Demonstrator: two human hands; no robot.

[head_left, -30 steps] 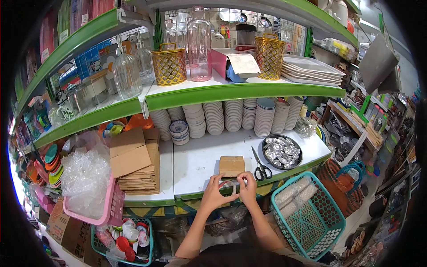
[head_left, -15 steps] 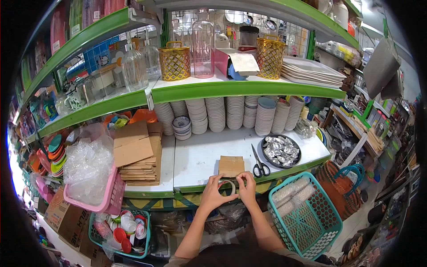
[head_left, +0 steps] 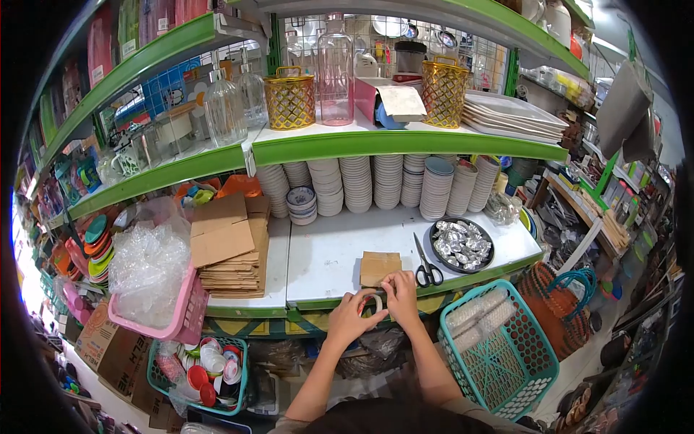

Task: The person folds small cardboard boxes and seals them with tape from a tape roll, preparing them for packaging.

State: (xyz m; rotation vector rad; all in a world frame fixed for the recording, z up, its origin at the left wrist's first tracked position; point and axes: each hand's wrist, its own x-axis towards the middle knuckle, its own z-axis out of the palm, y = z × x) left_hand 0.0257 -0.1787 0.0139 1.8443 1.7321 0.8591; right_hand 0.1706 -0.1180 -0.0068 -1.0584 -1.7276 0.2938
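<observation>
Roll of tape [head_left: 378, 298], one: held upright, near the front edge of the lower shelf [head_left: 325, 253]. Left hand [head_left: 347, 319]: thumb and fingers curled around the roll of tape, gripping it. Right hand [head_left: 403, 295]: closed, fingertips pinched together at the right side of the roll; whether tape lies between them cannot be told.

Small brown cardboard piece [head_left: 380, 268], one: flat on the lower shelf, just beyond the hands.

Black-handled scissors [head_left: 422, 258], one pair: right of the cardboard piece, handles near, blades pointing far.

Round black tray [head_left: 491, 258], one: just right of the scissors, filled with silvery pieces [head_left: 460, 244].

Flattened cardboard stack [head_left: 230, 253], one: left part of the lower shelf.

Bowls [head_left: 356, 184], numerous: nested in upright stacks along the far side, beneath the upper shelf [head_left: 405, 144].

Gold lattice containers, two: left [head_left: 290, 105] and right [head_left: 443, 94] on the upper shelf, with a clear glass bottle [head_left: 335, 79] between them. White rectangular trays [head_left: 513, 116]: stacked farther right.

Pink basket [head_left: 189, 307], one: left of the lower shelf, heaped with clear plastic wrapping [head_left: 148, 271].

Teal baskets, two: one [head_left: 538, 383] near right, containing bubble-wrapped bundles [head_left: 479, 317]; one [head_left: 241, 387] near left, holding red and white wares [head_left: 213, 362].
</observation>
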